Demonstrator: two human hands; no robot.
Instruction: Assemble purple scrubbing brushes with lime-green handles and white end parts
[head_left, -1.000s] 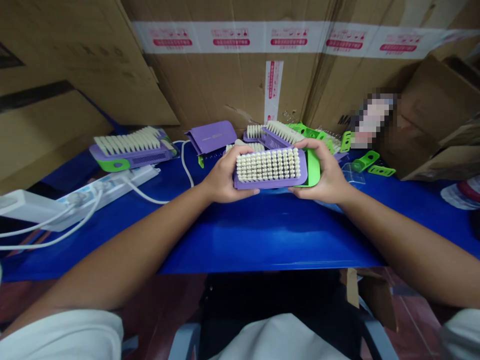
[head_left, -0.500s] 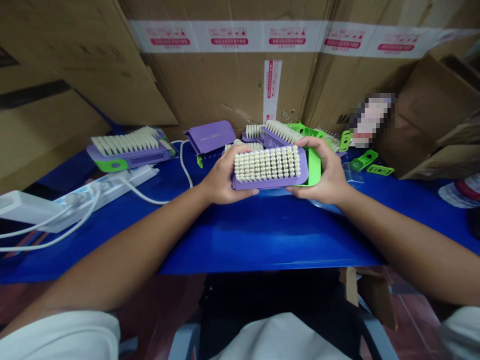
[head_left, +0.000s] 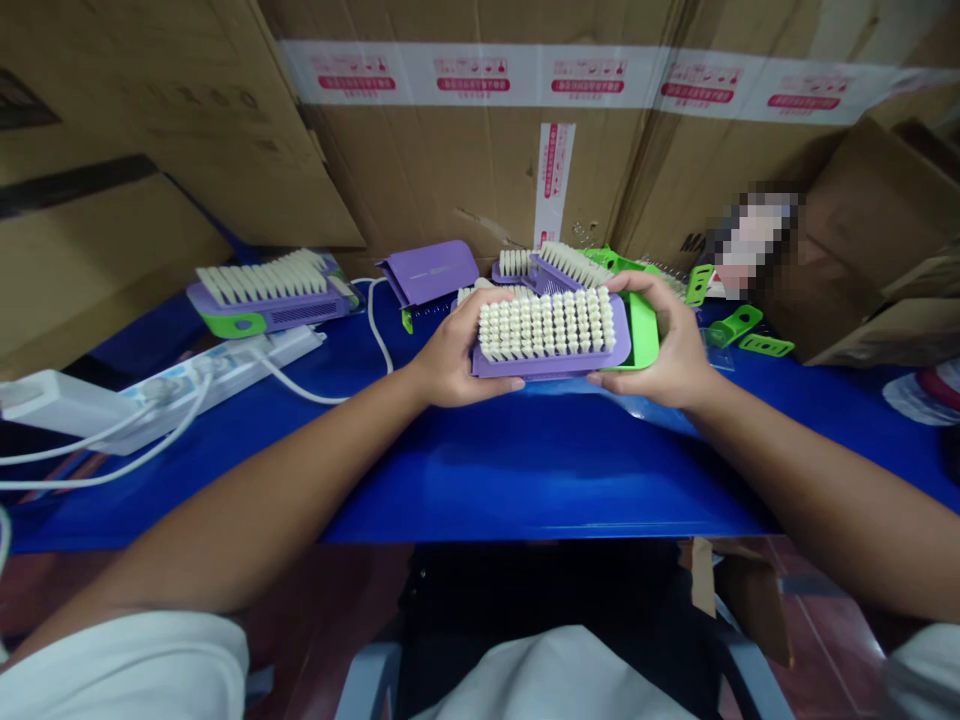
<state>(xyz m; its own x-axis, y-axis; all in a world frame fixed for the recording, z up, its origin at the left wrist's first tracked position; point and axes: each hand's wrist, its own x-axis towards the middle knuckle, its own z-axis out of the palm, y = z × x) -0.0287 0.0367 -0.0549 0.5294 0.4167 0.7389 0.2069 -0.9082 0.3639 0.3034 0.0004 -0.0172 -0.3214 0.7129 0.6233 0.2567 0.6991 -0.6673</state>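
Note:
A purple scrub brush (head_left: pixel 547 330) with cream bristles facing me is held level above the blue table (head_left: pixel 540 470). My left hand (head_left: pixel 461 355) is closed round its left end, thumb along the lower edge. Round the right end, where a green handle piece (head_left: pixel 643 330) sticks out, my right hand (head_left: pixel 671 345) is closed too. Just behind them lie more purple brush heads (head_left: pixel 574 262), bristles up, and a plain purple cover (head_left: pixel 431 273). Green plastic parts (head_left: pixel 739 325) are scattered to the right. The brush's back is hidden from me.
Another purple and green brush (head_left: pixel 266 290) rests at the left, behind a white power strip (head_left: pixel 225 378) with white cables. Large cardboard boxes (head_left: pixel 435 160) wall off the back. An open carton (head_left: pixel 862 250) stands at the right. The table's front edge (head_left: pixel 555 538) is close to me.
The green handle piece now shows slightly more beyond the brush's right end. Both hands keep their grip; the whole scene has shifted a little to the right in view.

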